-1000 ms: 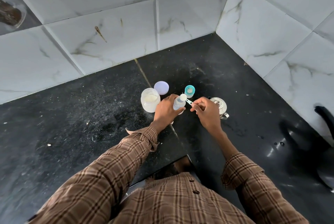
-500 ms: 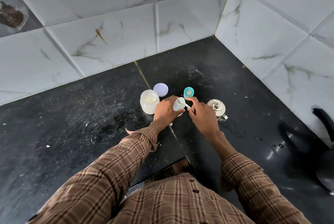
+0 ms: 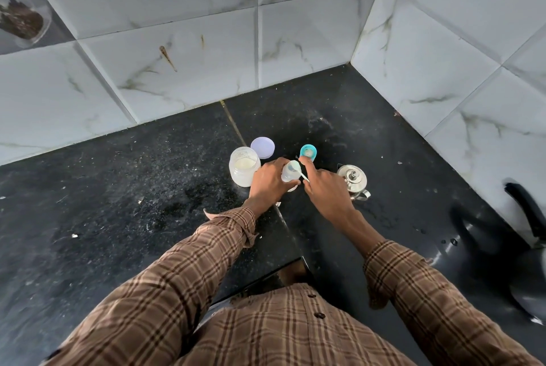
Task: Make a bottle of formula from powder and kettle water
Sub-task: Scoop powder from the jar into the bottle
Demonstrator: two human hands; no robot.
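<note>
My left hand [image 3: 270, 182] grips a small clear baby bottle [image 3: 290, 171] that stands upright on the black counter [image 3: 118, 218]. My right hand [image 3: 326, 188] holds a small white scoop [image 3: 298, 172] with its bowl over the bottle's open mouth. Left of the bottle stands an open clear jar of pale powder [image 3: 244, 166], with its lilac lid [image 3: 262, 147] lying behind it. The bottle's teal cap with the teat [image 3: 308, 152] lies just beyond my right fingers. A small steel kettle [image 3: 353, 178] with its lid on sits right of my right hand.
White marble-look tiled walls [image 3: 206, 41] meet in a corner behind the objects. A large black kettle-like vessel with a handle [image 3: 526, 247] stands at the right edge. A glass jar with dark contents [image 3: 22, 21] is at the upper left. Crumbs and specks dot the counter.
My right hand has moved left and forward, bringing the scoop from beside the bottle to over its mouth. My left hand has kept hold of the bottle.
</note>
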